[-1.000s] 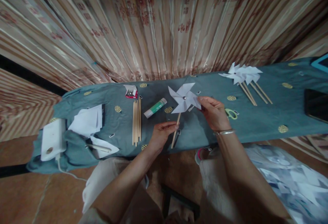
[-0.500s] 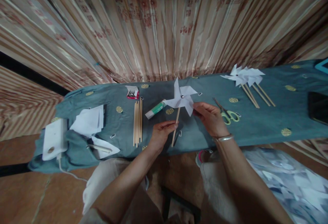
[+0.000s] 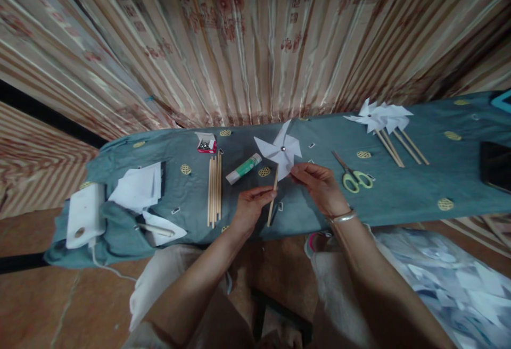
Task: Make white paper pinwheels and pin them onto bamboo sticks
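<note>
A white paper pinwheel (image 3: 281, 149) with a silver pin at its centre stands on a thin wooden stick (image 3: 272, 205) above the table. My left hand (image 3: 252, 208) pinches that stick below the paper blades. At the pinwheel's lower right, the thumb and fingers of my right hand (image 3: 316, 184) close on the tip of a blade; the exact contact is small in the view. A green and white glue stick (image 3: 243, 169) lies left of the pinwheel. Scissors with green handles (image 3: 357, 180) lie beyond my right hand.
Several wooden sticks (image 3: 214, 192) lie beside a small red box of pins (image 3: 206, 144). Paper sheets (image 3: 138, 187) and a white power bank (image 3: 85, 216) with a cable are at the left. Finished-looking pinwheels (image 3: 383, 117) lie at the right, near a dark phone-like object (image 3: 495, 165).
The pinwheel's blades have turned about the pin. My right hand has moved slightly left and down with a blade tip, uncovering more of the scissors. My left hand stays on the stick.
</note>
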A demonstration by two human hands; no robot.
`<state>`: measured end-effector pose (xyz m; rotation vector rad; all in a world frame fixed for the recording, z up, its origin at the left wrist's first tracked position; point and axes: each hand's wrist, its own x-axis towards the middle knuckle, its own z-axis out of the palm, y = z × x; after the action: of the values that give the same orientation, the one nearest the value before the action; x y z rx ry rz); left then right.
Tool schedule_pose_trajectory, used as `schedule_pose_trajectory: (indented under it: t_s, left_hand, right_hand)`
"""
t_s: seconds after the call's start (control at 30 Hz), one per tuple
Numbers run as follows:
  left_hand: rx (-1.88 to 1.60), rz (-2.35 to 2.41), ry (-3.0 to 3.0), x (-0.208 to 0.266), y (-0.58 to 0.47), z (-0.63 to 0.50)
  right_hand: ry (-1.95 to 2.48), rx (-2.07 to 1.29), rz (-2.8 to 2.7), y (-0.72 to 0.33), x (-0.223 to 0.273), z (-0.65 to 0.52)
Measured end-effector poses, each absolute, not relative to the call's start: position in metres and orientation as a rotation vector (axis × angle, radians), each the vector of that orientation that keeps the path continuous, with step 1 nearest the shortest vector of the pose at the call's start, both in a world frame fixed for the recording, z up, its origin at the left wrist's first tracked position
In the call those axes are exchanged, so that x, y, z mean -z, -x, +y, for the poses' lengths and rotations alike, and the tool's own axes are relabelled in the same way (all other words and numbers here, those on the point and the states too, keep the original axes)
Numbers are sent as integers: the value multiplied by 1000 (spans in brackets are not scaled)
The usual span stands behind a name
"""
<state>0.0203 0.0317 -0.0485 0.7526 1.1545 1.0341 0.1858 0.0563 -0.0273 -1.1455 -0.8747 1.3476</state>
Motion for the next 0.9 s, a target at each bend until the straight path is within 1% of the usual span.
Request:
schedule_pose_trajectory:
  t_s: [0.47,0.7,0.9]
  left_hand:
    - [-1027,1176,-759,46,-22,31]
    - [-1033,1175,-770,47,-23,32]
    - [-1136,1112,-701,45,-18,41]
  right_hand:
    - [1132,-1387,-917,-180,28,54]
    - [1116,-1350,-985,-179,33,55]
    - [1299,-1192,-1349,-176,34,39]
